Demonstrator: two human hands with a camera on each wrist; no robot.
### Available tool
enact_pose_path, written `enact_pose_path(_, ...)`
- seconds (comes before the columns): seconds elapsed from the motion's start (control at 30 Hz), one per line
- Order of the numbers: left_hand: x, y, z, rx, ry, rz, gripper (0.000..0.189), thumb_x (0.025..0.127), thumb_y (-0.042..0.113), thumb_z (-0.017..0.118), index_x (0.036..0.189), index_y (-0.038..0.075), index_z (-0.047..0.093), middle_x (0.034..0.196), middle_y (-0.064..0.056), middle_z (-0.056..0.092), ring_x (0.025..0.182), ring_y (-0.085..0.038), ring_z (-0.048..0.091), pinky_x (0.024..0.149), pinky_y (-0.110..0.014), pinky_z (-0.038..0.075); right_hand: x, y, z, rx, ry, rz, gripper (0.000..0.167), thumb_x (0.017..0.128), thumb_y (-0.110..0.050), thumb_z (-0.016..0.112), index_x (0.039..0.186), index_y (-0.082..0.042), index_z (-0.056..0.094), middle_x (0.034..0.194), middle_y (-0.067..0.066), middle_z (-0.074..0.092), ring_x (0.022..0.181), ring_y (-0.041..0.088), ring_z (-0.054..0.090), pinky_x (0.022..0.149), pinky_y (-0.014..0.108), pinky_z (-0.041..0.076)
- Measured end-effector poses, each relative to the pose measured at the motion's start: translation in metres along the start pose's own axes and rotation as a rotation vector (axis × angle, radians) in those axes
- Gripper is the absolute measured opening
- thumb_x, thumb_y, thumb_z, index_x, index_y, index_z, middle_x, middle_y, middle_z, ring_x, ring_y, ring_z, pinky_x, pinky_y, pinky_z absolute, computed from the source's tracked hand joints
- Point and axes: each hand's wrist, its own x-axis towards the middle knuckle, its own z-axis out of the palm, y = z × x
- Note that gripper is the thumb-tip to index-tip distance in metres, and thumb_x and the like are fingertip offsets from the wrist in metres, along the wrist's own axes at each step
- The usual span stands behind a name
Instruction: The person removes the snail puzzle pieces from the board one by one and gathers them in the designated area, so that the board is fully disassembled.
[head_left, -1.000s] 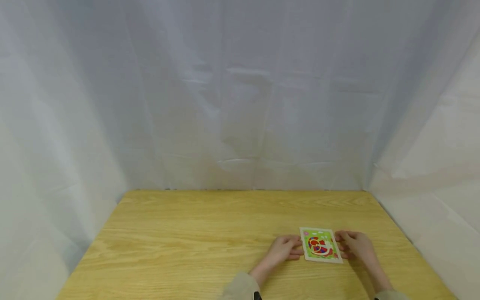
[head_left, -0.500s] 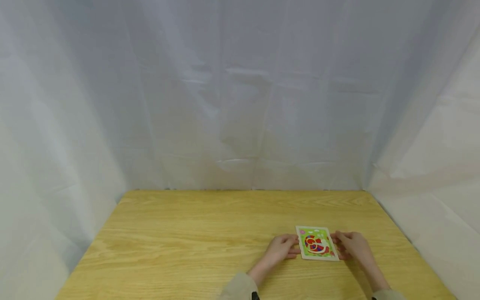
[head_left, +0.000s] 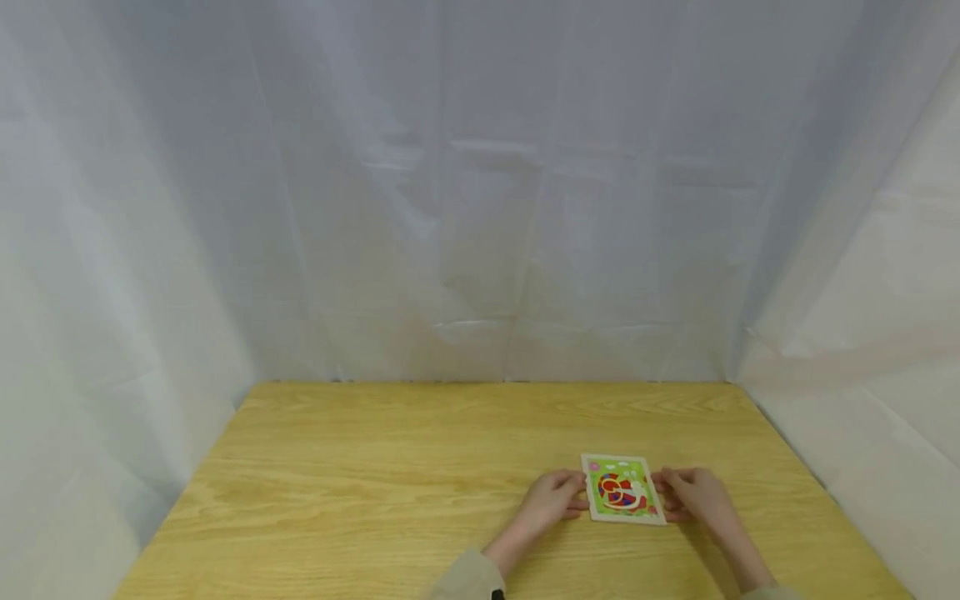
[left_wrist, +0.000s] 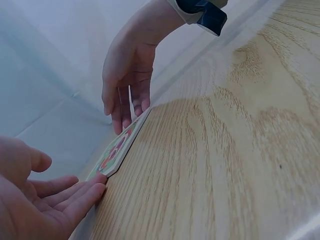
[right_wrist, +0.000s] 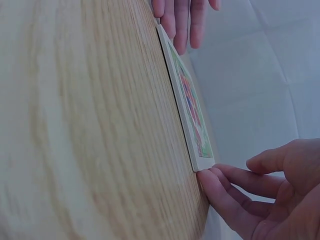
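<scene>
A square wooden jigsaw puzzle board point(head_left: 624, 490), with a red and blue snail on a green ground and a pale frame, lies flat on the table in the head view. My left hand point(head_left: 551, 497) touches its left edge with extended fingertips. At the opposite edge, my right hand point(head_left: 701, 498) rests its fingertips against the frame. In the left wrist view, the left hand point(left_wrist: 47, 200) has its thumb raised apart from the board. Seen from the right wrist, the right hand point(right_wrist: 272, 192) meets the board's near corner with fairly straight fingers, thumb held off it.
The wood-grain table point(head_left: 360, 483) stretches out to the left and behind the board. White sheeting point(head_left: 480, 208) hangs along the table's back and both sides. Beige sleeves point(head_left: 468, 575) cover the forearms at the front edge.
The puzzle board has slid a little to the left across the table. Both hands have moved left along with it, staying at its two sides.
</scene>
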Motion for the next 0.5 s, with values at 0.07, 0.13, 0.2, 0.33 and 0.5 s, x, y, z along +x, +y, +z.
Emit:
enact_pose_path(0.07,-0.001,-0.001,-0.003,0.009,-0.001,-0.001,0.038,0.106,0.015,0.050,0.128,-0.015,0.057,0.123,-0.030,0.064,0.099,-0.037,0.071,0.084,-0.038,0.060,0.000,-0.001,0.003,-0.004,-0.005,-0.006,0.037,0.107,-0.013,0.047,0.117,0.020,0.063,0.087,0.008,0.070,0.068,0.016,0.062,0.062,0.034,0.062)
enact_pose_path(0.13,-0.002,-0.001,-0.005,0.013,0.003,-0.004,0.038,0.106,0.015,0.050,0.128,-0.015,0.057,0.123,-0.030,0.064,0.098,-0.037,0.072,0.084,-0.038,0.061,-0.001,-0.001,0.006,-0.007,-0.004,-0.008,0.038,0.107,-0.013,0.046,0.116,0.019,0.063,0.088,0.009,0.070,0.068,0.017,0.063,0.062,0.033,0.062)
enact_pose_path(0.2,-0.003,-0.002,-0.007,0.012,0.013,-0.004,0.037,0.106,0.015,0.050,0.127,-0.015,0.057,0.122,-0.030,0.065,0.098,-0.037,0.072,0.084,-0.039,0.061,-0.001,-0.001,0.008,-0.012,-0.010,-0.014,0.038,0.107,-0.013,0.046,0.116,0.019,0.063,0.090,0.010,0.071,0.069,0.017,0.064,0.062,0.034,0.062)
enact_pose_path(0.33,-0.006,-0.002,-0.011,0.005,0.026,-0.002,0.036,0.105,0.013,0.051,0.126,-0.016,0.057,0.120,-0.031,0.065,0.097,-0.041,0.071,0.084,-0.041,0.061,-0.003,-0.002,0.014,-0.007,-0.010,-0.016,0.037,0.105,-0.012,0.047,0.116,0.019,0.063,0.091,0.011,0.071,0.068,0.017,0.066,0.061,0.034,0.062)
enact_pose_path(0.5,-0.008,-0.002,-0.017,0.015,0.033,0.005,0.037,0.106,0.013,0.050,0.126,-0.017,0.057,0.120,-0.032,0.065,0.097,-0.042,0.071,0.084,-0.042,0.061,-0.003,-0.004,0.020,0.003,-0.018,-0.018,0.037,0.105,-0.012,0.047,0.116,0.019,0.064,0.091,0.010,0.071,0.067,0.019,0.066,0.061,0.035,0.062)
